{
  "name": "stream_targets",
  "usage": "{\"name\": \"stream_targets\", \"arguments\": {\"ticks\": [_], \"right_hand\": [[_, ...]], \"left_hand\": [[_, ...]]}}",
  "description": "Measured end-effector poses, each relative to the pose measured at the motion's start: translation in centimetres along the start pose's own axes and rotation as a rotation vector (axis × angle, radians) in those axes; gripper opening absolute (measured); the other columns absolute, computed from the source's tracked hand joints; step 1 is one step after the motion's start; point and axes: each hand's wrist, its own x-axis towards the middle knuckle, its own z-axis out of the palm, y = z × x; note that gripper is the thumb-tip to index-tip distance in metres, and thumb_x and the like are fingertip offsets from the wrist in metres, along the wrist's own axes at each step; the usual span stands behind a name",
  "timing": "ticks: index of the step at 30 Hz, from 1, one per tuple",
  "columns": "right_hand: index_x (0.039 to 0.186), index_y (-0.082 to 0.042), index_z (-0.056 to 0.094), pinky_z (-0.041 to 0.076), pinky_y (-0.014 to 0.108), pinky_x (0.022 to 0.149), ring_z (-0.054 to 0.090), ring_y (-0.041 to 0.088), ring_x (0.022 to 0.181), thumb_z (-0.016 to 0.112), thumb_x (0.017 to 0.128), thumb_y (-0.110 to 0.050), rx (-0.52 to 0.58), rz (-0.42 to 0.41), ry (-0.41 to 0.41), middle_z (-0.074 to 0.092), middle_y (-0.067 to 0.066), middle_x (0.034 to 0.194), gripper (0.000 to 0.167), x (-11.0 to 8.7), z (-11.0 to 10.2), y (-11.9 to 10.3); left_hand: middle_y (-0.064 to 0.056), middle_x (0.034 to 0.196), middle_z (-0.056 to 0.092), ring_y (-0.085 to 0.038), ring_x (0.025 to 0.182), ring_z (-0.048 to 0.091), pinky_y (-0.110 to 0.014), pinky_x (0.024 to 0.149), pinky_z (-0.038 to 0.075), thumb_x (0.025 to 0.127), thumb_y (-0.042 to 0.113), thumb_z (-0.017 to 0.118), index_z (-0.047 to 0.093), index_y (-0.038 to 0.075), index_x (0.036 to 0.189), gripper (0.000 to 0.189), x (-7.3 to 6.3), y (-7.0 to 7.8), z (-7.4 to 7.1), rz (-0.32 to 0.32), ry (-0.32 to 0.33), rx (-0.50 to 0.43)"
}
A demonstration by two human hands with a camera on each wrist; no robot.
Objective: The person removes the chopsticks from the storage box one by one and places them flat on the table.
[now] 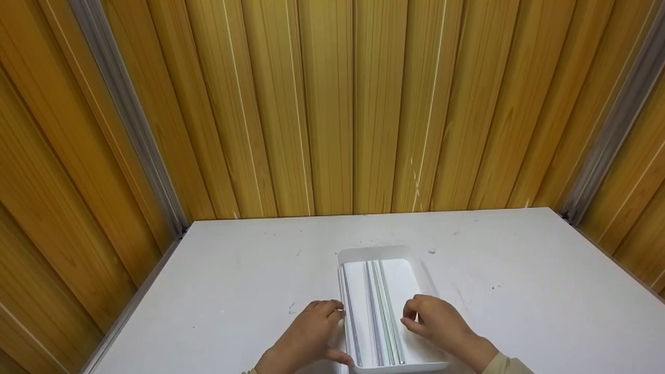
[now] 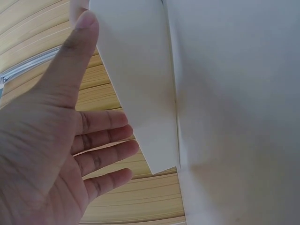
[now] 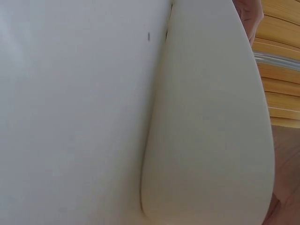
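I find the tray (image 1: 370, 253) at lower centre of frame, sticks (image 1: 387, 311) inside. Left hand (image 1: 311, 330): spread at its left wall. Right hand (image 1: 440, 321): loosely curled, apparently empty. Sticks seem light, stiff, slippery; pinch mid-length.

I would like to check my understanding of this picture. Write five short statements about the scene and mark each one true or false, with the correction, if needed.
1. The tray stands on a white table. True.
2. The rods lie across the tray's width. False: they run along its length.
3. The left hand is at the tray's left side. True.
4. The wall behind the table is plain white. False: it has a brown wood pattern.
5. The left hand's fingers look extended. True.
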Motion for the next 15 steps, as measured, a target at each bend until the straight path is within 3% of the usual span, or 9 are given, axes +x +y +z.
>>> {"name": "stream_targets", "arguments": {"ticks": [15], "right_hand": [[0.074, -0.013, 0.066, 0.044, 0.018, 0.054, 0.047, -0.001, 0.062, 0.069, 0.084, -0.020, 0.043, 0.066, -0.151, 0.060, -0.009, 0.072, 0.013, 0.96, 0.45, -0.62]], "left_hand": [[-0.003, 0.118, 0.062, -0.017, 0.107, 0.061, -0.029, 0.099, 0.049, 0.059, 0.072, 0.068, 0.065, 0.005, 0.113, 0.086, -0.03, 0.06, -0.10, -0.007, 0.006, -0.021]]}}
